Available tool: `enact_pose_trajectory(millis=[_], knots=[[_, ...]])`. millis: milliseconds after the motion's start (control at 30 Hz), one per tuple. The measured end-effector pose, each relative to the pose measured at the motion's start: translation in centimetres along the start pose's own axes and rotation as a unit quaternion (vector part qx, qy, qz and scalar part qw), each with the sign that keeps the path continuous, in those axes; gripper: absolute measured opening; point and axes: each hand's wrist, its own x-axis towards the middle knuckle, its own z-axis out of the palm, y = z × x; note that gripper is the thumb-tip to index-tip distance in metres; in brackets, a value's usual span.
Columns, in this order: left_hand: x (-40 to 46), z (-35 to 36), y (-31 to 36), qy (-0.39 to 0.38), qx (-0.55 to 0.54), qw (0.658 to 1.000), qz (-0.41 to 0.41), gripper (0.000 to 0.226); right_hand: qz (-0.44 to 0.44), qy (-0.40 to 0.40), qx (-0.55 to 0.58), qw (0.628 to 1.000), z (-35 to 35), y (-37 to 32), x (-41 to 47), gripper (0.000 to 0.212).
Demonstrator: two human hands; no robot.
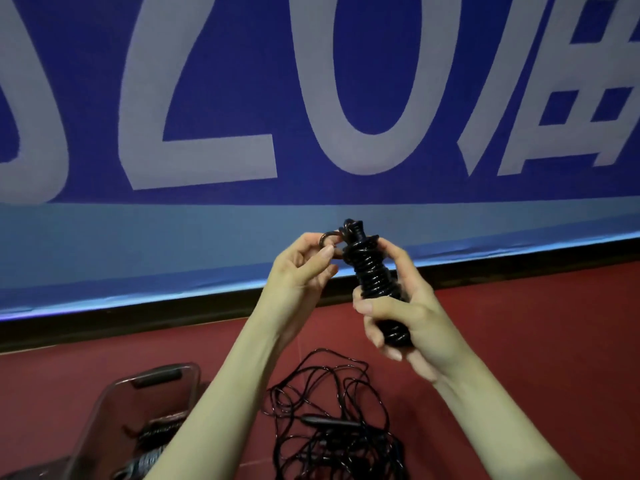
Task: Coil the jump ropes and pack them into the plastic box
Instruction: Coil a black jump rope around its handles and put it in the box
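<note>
A black jump rope (372, 271) is wound tightly round its handles into an upright bundle, held up in front of me. My right hand (412, 317) grips the lower part of the bundle. My left hand (304, 268) pinches a small loop of the rope's end at the bundle's top left. On the red floor below lies a tangled pile of loose black jump ropes (332, 420) with a handle showing. The clear plastic box (114, 410) stands at the lower left; coiled ropes lie inside, partly hidden by my left forearm.
A large blue banner (311, 98) with pale lettering covers the wall ahead, ending in a black baseboard (138, 313) at the floor. Red floor (536, 323) stretches to the right of the rope pile.
</note>
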Motion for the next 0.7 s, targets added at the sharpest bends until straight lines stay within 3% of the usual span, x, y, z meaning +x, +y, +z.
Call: enact_pose_trajectory(millis=[133,233,300,433,533,700], knots=[[0.4,-1.0,-2.4,0.012,0.0,1.0,-0.019,0.02,0.026,0.013,0.023,0.999,-1.0,1.8,-0.6,0.07],[0.1,-1.2,-2.8,0.008,0.101,0.995,-0.019,0.008,0.047,0.03,0.014,0.998,-1.9,2.7,-1.6,0.074],[0.0,-1.3,-3.0,0.007,0.18,0.984,-0.012,0.015,0.057,0.036,0.013,0.998,-2.3,3.2,-2.4,0.075],[-1.0,-2.1,-2.6,-0.039,0.237,0.971,-0.011,0.016,0.076,0.026,0.026,0.996,-2.3,4.3,-3.8,0.078],[-2.5,-3.4,-2.7,-0.094,0.32,0.941,0.053,0.003,0.093,0.015,0.039,0.995,-1.7,5.7,-4.6,0.076],[-4.5,-5.0,-3.7,-0.123,0.488,0.853,0.139,0.014,0.122,0.051,0.003,0.991,-0.6,7.9,-5.2,0.084]])
